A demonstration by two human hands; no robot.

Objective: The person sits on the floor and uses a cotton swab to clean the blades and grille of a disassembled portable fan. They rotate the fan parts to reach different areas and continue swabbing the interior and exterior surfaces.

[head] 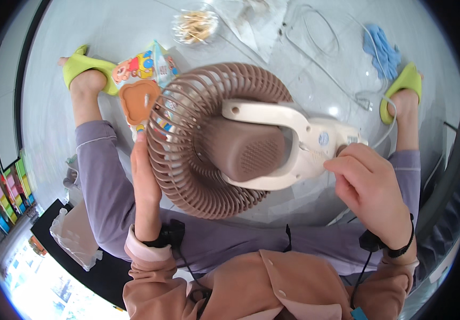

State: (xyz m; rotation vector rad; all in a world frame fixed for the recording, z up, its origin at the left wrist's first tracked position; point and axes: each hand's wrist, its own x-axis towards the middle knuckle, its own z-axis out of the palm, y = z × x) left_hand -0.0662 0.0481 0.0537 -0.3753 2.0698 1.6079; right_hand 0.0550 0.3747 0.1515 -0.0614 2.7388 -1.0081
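A small electric fan with a brown grille (214, 204) and a cream forked neck (282, 180) lies tilted in front of me, its back and motor housing (260, 158) facing up. My left hand (144, 172) presses along the left rim of the grille, partly hidden behind it. At the base end of the neck, my right hand (364, 176) has thumb and index finger pinched close together against the cream part, near a dark knob. Whether a small object sits between those fingers cannot be told.
On the floor lie a printed wipes pack with an orange lid (138, 102), a round tub of cotton swabs (196, 26), a blue cloth (382, 50) and a white power cord with its plug (364, 103). My legs spread around the fan, in green slippers (404, 90).
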